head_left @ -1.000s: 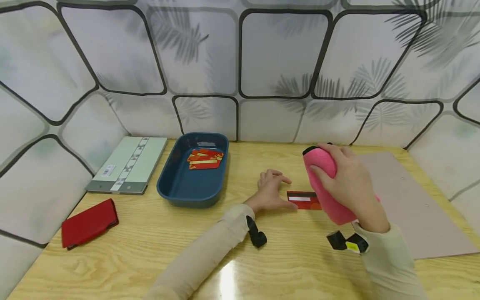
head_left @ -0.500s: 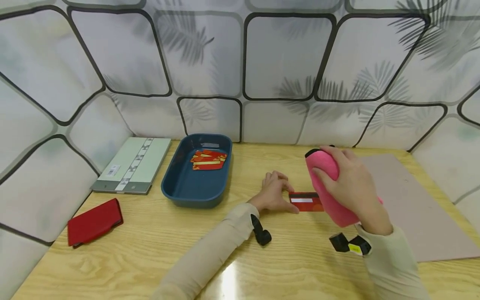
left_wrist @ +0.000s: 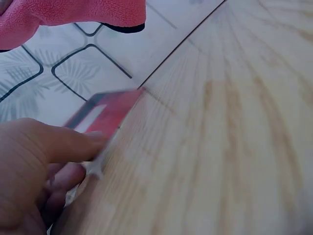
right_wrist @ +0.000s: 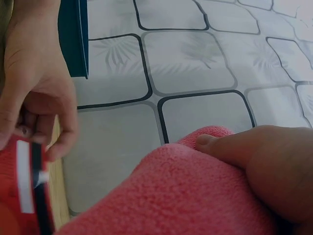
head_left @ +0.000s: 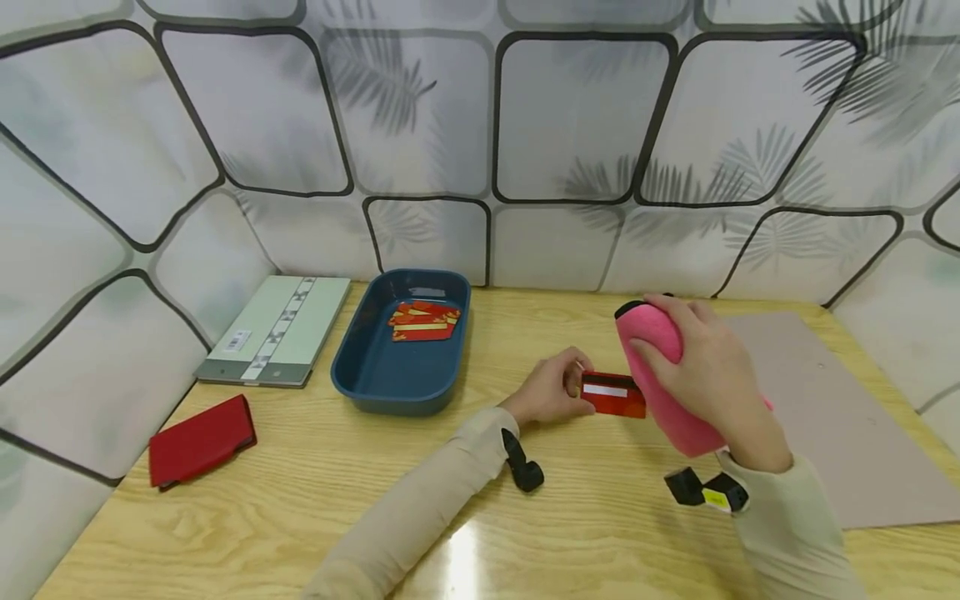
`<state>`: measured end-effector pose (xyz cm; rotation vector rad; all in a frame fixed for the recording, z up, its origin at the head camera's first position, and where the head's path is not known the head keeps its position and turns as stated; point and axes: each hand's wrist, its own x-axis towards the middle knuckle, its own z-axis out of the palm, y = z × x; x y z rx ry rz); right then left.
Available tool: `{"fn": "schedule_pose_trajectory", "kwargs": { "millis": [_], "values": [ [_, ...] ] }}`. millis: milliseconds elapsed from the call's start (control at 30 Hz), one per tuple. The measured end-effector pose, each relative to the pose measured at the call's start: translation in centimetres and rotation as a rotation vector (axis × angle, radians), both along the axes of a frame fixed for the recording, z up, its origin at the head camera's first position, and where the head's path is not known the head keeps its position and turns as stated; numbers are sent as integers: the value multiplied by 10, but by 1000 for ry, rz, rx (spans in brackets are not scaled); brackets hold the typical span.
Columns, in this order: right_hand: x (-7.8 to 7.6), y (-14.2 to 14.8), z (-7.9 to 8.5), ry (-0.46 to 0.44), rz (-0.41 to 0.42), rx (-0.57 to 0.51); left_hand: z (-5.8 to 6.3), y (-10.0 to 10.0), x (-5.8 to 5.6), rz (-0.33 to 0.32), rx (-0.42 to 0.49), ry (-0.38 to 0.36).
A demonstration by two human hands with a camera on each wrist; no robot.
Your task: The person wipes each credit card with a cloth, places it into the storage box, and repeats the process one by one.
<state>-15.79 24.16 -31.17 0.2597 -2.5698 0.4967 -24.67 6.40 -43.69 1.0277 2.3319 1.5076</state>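
Between thumb and fingers my left hand (head_left: 551, 390) pinches the left end of a red bank card (head_left: 613, 395). The card's black stripe and white signature strip face up, and it looks tilted off the table in the left wrist view. A folded pink fleece cloth (head_left: 660, 379) with black edging is gripped in my right hand (head_left: 708, 371), just right of the card and above the table. In the right wrist view my thumb (right_wrist: 234, 147) presses into the cloth (right_wrist: 166, 191). Part of the cloth hides under the palm.
A blue tray (head_left: 397, 392) holding several red and gold cards (head_left: 423, 322) stands left of my left hand. Farther left are a pale green notebook (head_left: 273, 333) and a red wallet (head_left: 201, 442). A grey-pink board (head_left: 847, 425) lies at the right.
My left fingers have closed on the card's left end and raised it slightly from the table. The right hand still holds the cloth in nearly the same place; the view has shifted slightly.
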Motion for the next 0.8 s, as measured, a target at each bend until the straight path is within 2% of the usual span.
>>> {"fn": "schedule_pose_trajectory", "kwargs": {
  "millis": [100,233,333,467,533,633,800],
  "values": [
    [0,0,0,-11,-8,-4,-2,0,-1,3,124,-46],
    [-1,0,0,-17,-3,0,-3,2,-2,103,213,-119],
    [-1,0,0,-18,-5,2,-1,4,-3,179,297,-253],
    [-2,0,0,-8,-8,3,9,3,-4,231,411,-422],
    [-3,0,-1,1,-7,4,20,0,-3,243,454,-466],
    [-2,0,0,6,-12,5,44,-4,2,234,482,-491],
    [1,-3,1,31,-30,24,87,-15,16,192,447,-509]
  ]
}}
